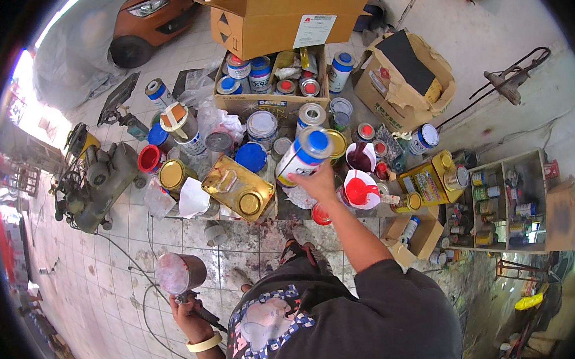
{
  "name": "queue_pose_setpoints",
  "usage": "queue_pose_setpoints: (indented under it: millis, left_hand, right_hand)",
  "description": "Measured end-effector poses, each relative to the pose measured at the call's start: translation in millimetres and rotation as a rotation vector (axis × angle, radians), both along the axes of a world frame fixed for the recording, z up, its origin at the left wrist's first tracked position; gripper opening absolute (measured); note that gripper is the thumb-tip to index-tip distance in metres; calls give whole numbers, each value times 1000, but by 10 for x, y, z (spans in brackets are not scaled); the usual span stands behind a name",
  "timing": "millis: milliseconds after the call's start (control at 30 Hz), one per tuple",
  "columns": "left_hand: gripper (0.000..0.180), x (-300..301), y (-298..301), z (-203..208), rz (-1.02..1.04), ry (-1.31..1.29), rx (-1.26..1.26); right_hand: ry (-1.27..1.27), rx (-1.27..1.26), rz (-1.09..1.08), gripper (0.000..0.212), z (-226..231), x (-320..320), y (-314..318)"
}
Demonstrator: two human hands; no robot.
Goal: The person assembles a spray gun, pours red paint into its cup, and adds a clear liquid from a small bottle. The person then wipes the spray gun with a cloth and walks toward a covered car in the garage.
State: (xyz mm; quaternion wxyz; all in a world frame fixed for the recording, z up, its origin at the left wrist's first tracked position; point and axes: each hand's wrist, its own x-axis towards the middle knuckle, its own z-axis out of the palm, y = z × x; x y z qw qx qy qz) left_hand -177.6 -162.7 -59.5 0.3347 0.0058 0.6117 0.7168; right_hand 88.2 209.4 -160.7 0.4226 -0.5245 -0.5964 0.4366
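Note:
My left hand (191, 319), low at the left, is closed around the handle of a paint spray gun (182, 273). Its round metal cup has a lid smeared pink and white. A roll of masking tape (204, 343) circles that wrist. My right hand (316, 183) reaches over the table and grips a white can with a blue lid (307, 152), which leans to one side. Just right of this can stand a paper-lined cup of bright red paint (361, 190) and another of dark red paint (361, 157). A gold rectangular tin (238, 187) lies to its left.
Many paint cans crowd the table, around an open carton (259, 102). A torn cardboard box (406, 78) stands back right. Shelves with small cans (517, 198) line the right. At left sit an air compressor (102, 183) and a hose (133, 267) on the tiles; an orange car (156, 13) stands behind.

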Motion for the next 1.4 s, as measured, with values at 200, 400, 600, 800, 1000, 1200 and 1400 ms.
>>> queue_pose_setpoints:
  millis: [200,400,600,800,1000,1200,1400]
  left_hand:
    - [51,4,71,83,39,64,20]
    - [35,309,249,6,128,129,7]
    - [39,790,287,33,246,85,-44]
    - [44,925,274,-3,303,115,-84]
    - [51,566,291,-211,155,14,64]
    - [66,530,369,-202,193,43,25]
    - [64,323,489,-45,133,-33,25]
  right_hand:
    - [-132,208,-138,90,990,794,817]
    - [-572,266,-289,97,571,1470,2373]
    - [-731,40,-467,92,-205,1556,2829]
    - [-663,-64,-604,99,-734,1693,2939]
    - [-485,-257,-501,79,-807,2366,3341]
    - [-305,394,-318,25,356,326,1126]
    - [-1118,79,408,84,-921,-42,127]
